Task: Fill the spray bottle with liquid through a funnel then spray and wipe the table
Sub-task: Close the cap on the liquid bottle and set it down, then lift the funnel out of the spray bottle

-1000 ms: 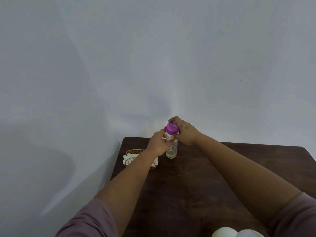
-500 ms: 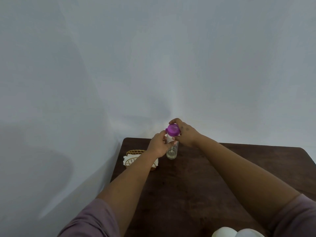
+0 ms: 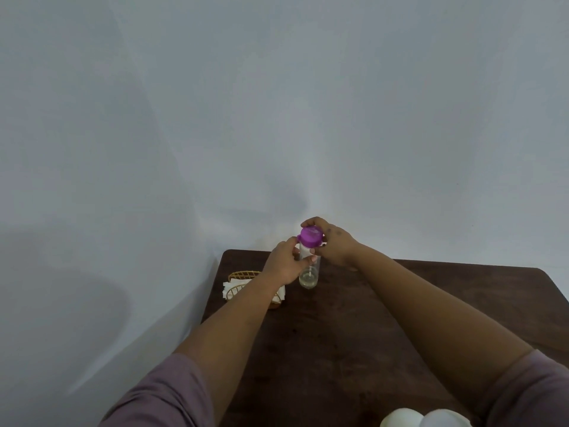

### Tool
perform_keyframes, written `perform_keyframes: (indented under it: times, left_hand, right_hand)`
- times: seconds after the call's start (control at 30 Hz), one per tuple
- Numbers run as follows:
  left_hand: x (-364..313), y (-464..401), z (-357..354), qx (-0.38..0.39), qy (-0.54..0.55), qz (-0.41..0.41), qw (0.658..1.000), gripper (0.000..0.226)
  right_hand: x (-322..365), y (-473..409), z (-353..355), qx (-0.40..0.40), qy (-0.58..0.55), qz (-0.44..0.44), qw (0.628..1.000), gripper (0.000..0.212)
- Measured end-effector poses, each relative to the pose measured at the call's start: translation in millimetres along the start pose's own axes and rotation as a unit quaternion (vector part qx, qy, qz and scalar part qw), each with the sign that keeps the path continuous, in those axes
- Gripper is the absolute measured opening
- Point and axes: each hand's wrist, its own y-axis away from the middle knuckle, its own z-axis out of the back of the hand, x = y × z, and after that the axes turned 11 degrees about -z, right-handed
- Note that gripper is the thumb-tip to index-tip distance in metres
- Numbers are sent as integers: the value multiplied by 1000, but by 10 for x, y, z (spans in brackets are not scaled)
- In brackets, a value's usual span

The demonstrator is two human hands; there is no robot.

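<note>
Clear bottle (image 3: pixel 308 274) upright near the desk's (image 3: pixel 354 328) far-left corner — left grip (image 3: pixel 284 265) clamps its body, right grip (image 3: pixel 334 246) pinches the purple cap (image 3: pixel 311 236); wire basket (image 3: pixel 243 277) just beside.

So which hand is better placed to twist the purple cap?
Likely the right hand: its fingers already wrap the purple cap, while the left hand grips the clear bottle body, steadying it upright on the table.

No legible text, label, brand or number. Faint dark marking on clear bottle (image 3: pixel 308 269) wall, too small and blurred to read.
</note>
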Motion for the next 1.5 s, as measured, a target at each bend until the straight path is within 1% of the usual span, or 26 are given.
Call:
perform_keyframes:
  times: [0.2, 0.27, 0.33, 0.37, 0.43, 0.5, 0.57, 0.63, 0.7, 0.8, 0.9, 1.07, 1.13, 1.23, 1.3, 1.4, 1.5]
  left_hand:
    - [-50, 13, 0, 6, 9, 7, 1000, 61]
    - [-68, 24, 8, 8, 13, 12, 1000, 64]
    - [-63, 37, 17, 10, 24, 22, 999, 71]
    - [-61, 46, 26, 9, 31, 30, 999, 76]
    - [-63, 64, 50, 1, 45, 48, 998, 87]
    - [-82, 96, 60, -18, 62, 69, 995, 95]
    - [-114, 164, 37, -62, 85, 98, 990, 97]
    - [-164, 269, -25, -110, 94, 109, 983, 97]
    - [-243, 402, -95, -143, 81, 107, 981, 94]
    - [-381, 607, -155, -193, 52, 108, 974, 81]
    - [-556, 823, -205, -215, 40, 81, 972, 72]
    - [-852, 1266, -442, -208, 85, 52, 973, 64]
    - [-966, 1461, -579, -204, 116, 46, 971, 61]
    - [-1148, 1799, -808, -185, 165, 51, 967, 57]
    - [-1225, 2019, -983, -164, 206, 64, 962, 54]
    - [-1262, 2323, -1257, -139, 261, 112, 949, 45]
    - [-1232, 2555, -1506, -135, 240, 128, 953, 34]
  right_hand:
    - [-1, 23, -10, -3, 3, -5, 1000, 63]
    - [1, 39, -1, -1, 16, -7, 1000, 72]
    - [1, 76, 8, -2, 64, 5, 998, 86]
    - [2, 101, 16, -7, 88, 13, 996, 89]
    - [6, 149, 23, -25, 102, 21, 994, 93]
    - [6, 199, 21, -49, 88, 17, 995, 95]
    - [-5, 260, 17, -66, 63, 8, 996, 93]
    - [-31, 340, 26, -82, 37, 2, 996, 88]
    - [-59, 448, 48, -98, 30, -2, 995, 82]
    - [-108, 648, 71, -107, 40, 4, 993, 75]
    - [-144, 911, 94, -108, 45, 11, 993, 70]
    - [-256, 1472, 183, -118, 13, 18, 993, 63]
    - [-317, 1714, 246, -124, -3, 14, 992, 57]
    - [-479, 2080, 335, -133, 6, 3, 991, 47]
    - [-637, 2333, 384, -133, 12, -16, 991, 44]
    - [-906, 2725, 410, -152, 9, -59, 987, 44]
    - [-1151, 3058, 339, -155, -74, -118, 978, 43]
